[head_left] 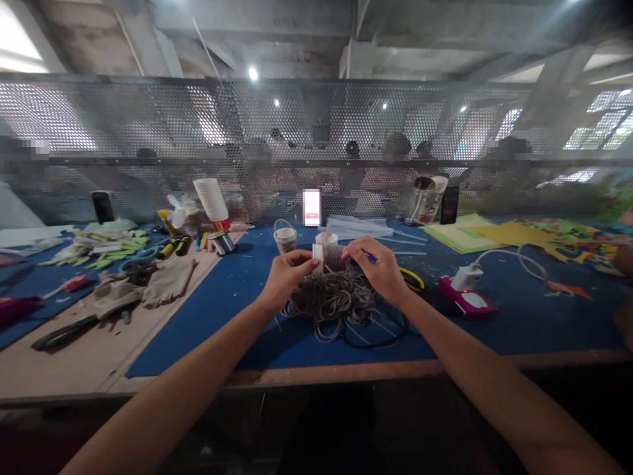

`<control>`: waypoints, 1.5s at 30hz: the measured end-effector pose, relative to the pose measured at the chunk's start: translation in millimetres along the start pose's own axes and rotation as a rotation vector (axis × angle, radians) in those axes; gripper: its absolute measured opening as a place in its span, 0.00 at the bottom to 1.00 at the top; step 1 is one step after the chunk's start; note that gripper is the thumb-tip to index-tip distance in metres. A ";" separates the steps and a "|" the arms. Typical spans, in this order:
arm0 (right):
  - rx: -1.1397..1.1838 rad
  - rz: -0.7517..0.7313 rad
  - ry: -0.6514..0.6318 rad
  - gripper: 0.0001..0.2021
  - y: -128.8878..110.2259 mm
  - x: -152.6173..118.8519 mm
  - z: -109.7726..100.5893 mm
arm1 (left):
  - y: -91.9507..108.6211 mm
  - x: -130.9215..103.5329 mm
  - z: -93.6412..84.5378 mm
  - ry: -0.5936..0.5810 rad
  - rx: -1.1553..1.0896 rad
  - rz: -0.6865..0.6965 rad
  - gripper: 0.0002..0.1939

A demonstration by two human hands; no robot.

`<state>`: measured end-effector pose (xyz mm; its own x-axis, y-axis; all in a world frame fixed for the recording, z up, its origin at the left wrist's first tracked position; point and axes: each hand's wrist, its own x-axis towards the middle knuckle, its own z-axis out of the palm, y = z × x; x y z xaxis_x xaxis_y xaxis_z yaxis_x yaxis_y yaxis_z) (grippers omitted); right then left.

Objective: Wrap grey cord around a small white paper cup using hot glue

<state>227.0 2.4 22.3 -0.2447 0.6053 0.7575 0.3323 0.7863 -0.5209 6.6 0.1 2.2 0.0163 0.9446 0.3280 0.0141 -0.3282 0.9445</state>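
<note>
My left hand (291, 272) pinches the white rim end of a paper cup (318, 256), which lies sideways in the air. Grey-brown cord (335, 257) is wound around the cup's side. At the cup's other end is my right hand (378, 265), its fingers closed against the cord; whether a loose strand is between them is too small to make out. A tangled heap of the same grey cord (341, 300) lies on the blue mat right below both hands. Behind the cup stand a small cord-wrapped cup with a handle (285, 241) and another white cup (327, 237).
A stack of paper cups (211, 201) leans at the back left, near gloves (168, 282) and scissors (136, 260). A magenta power strip (467, 300) with a white charger (467, 277) sits to the right. Coloured sheets (459, 234) lie beyond it. A perforated screen (306, 145) rises behind.
</note>
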 end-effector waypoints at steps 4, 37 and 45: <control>-0.046 0.072 0.064 0.12 10.0 2.2 -3.0 | -1.2 1.1 -0.8 0.031 -0.029 -0.009 0.13; -0.630 0.754 -0.258 0.22 92.0 12.2 -57.3 | -7.2 5.6 -8.6 0.088 -0.085 -0.044 0.16; 0.039 0.634 0.113 0.16 66.4 16.9 -40.0 | -8.0 6.5 -6.9 0.093 -0.176 -0.094 0.16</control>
<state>281.4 59.9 16.2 0.0864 0.9388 0.3335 0.3473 0.2854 -0.8933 -0.3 9.0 -3.2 -0.0695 0.9706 0.2306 -0.1639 -0.2391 0.9571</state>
